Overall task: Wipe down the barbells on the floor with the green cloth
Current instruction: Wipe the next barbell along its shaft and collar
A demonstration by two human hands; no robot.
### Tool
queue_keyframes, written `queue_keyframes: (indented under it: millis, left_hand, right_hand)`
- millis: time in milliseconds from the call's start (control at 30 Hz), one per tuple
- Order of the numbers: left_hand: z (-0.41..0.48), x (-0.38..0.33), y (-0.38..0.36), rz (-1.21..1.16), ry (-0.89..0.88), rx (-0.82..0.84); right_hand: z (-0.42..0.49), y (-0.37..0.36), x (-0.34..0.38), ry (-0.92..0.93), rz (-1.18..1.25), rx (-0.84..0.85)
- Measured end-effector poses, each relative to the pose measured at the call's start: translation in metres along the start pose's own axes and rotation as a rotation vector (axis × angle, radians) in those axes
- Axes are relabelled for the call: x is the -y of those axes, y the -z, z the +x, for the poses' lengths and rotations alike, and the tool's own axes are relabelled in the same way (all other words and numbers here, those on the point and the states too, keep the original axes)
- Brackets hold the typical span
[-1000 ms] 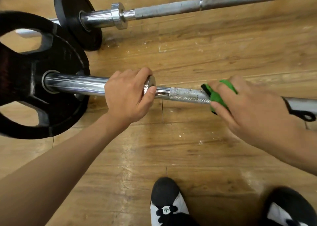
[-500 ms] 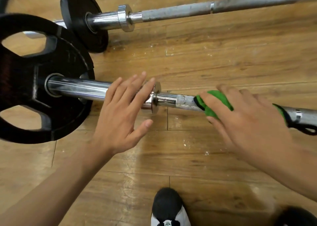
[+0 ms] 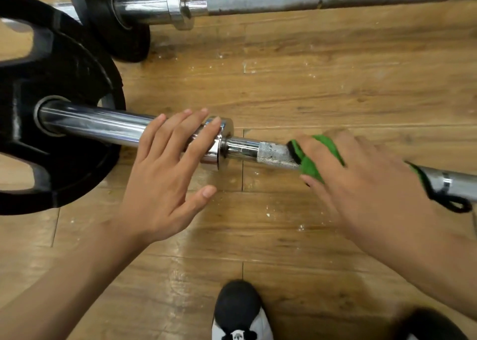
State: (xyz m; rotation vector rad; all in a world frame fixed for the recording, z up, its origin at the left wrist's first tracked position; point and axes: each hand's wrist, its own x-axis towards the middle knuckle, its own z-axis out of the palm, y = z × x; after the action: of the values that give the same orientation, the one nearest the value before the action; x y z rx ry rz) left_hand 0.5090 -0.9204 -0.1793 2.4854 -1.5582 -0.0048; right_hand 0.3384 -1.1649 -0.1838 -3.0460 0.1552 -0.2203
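The green cloth (image 3: 313, 164) is wrapped over the knurled shaft of the near barbell (image 3: 275, 154) on the wooden floor (image 3: 309, 94) and is clasped there in the grip of the right hand (image 3: 361, 187). The left hand (image 3: 165, 174) is laid on the chrome sleeve (image 3: 98, 125), its grip wide and its fingers straight. A second barbell (image 3: 284, 1) is seen beyond, well apart.

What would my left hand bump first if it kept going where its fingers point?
Probably the near bar's collar, right at the fingertips of the left hand; past that, only floor until the far bar.
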Motion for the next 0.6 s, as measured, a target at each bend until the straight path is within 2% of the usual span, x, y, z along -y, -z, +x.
queue_keyframes:
  millis: [100, 200, 333, 467, 600]
  left_hand:
    - [0.0, -0.009, -0.007, 0.011, 0.035, -0.035]
    - [0.0, -0.016, -0.013, 0.016, 0.082, -0.063]
    - [-0.002, -0.017, -0.015, 0.083, 0.08, -0.058]
    - [-0.002, -0.019, -0.012, 0.107, 0.094, -0.042]
    - [-0.005, -0.023, -0.004, 0.089, 0.118, 0.003]
  right_hand:
    - [-0.018, 0.005, -0.012, -0.082, -0.092, 0.012]
    - [0.004, -0.004, 0.024, -0.138, -0.086, -0.035]
    - [0.038, -0.016, 0.06, -0.079, -0.075, -0.028]
    - [0.011, -0.002, 0.031, 0.037, -0.002, 0.016]
    - [-0.026, 0.011, -0.012, -0.04, 0.012, 0.062]
